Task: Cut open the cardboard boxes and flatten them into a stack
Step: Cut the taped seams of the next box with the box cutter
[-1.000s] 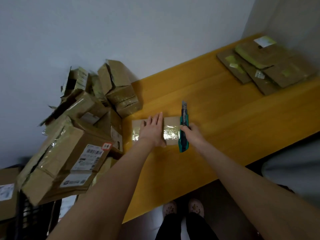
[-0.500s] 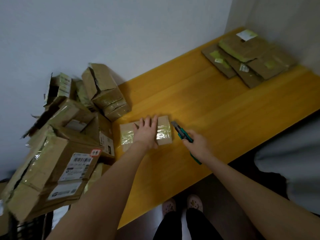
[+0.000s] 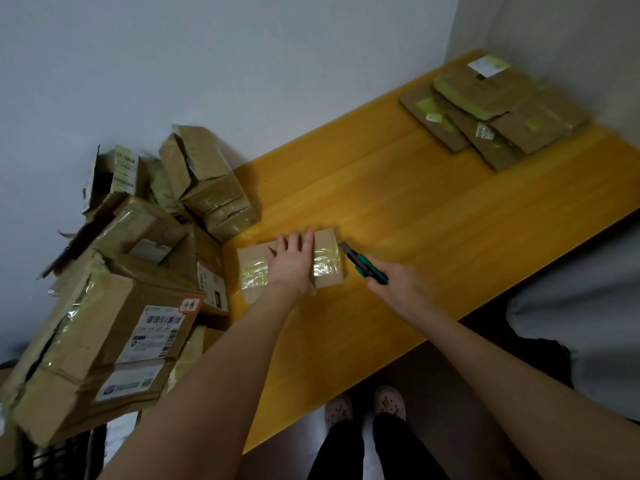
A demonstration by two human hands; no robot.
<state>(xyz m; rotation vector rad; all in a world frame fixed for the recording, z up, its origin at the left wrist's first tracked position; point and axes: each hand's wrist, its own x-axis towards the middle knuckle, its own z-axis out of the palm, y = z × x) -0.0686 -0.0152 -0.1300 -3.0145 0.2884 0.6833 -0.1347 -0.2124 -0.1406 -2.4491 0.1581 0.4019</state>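
A small taped cardboard box lies on the yellow wooden table near its left end. My left hand presses flat on top of the box with straight fingers. My right hand grips a teal utility knife just right of the box. The knife's blade tip points at the box's upper right corner. A stack of flattened cardboard lies at the table's far right corner.
A heap of unopened and torn cardboard boxes stands left of the table, some leaning against the wall. A large box with shipping labels is nearest me. My feet show below the table's front edge. A grey object sits at right.
My right hand has pulled the knife back from the box's right side and tilted it so that the blade points at the box's corner. My left hand stays pressed on the box.
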